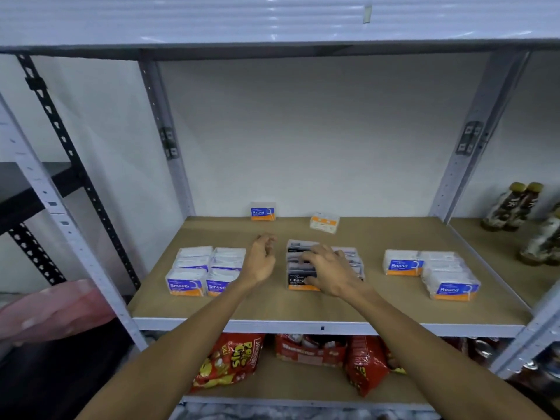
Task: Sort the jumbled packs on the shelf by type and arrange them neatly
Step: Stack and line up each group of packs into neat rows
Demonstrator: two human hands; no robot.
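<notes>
Landmark: we place everything against the Charcoal packs (298,278), the dark group with orange bases in the middle of the shelf (272,310).
Lower shelf: nearest us, below the Charcoal packs, we see red snack bags (230,362) lying on a second board.
Right hand (328,272): we see it spread flat over the Charcoal packs, fingers splayed and pressing on their tops, closed around nothing.
Left hand (262,257): just left of the Charcoal packs, it hovers with fingers loosely curled and empty.
Smooth packs (206,272): left of the Charcoal packs we count two tidy rows, clear boxes with blue and orange labels facing us.
Round packs (431,272): right of the Charcoal packs, two uneven rows, one set further forward than the other.
Stray Round pack (263,211): behind the Charcoal packs and to the left, upright against the back wall.
Tilted pack (325,222): behind the Charcoal packs, slightly right, lying askew with its orange side up.
Surface: a tan board with a pale metal front edge.
Room: white wall behind; bottles (515,207) stand on the neighbouring shelf far right.
</notes>
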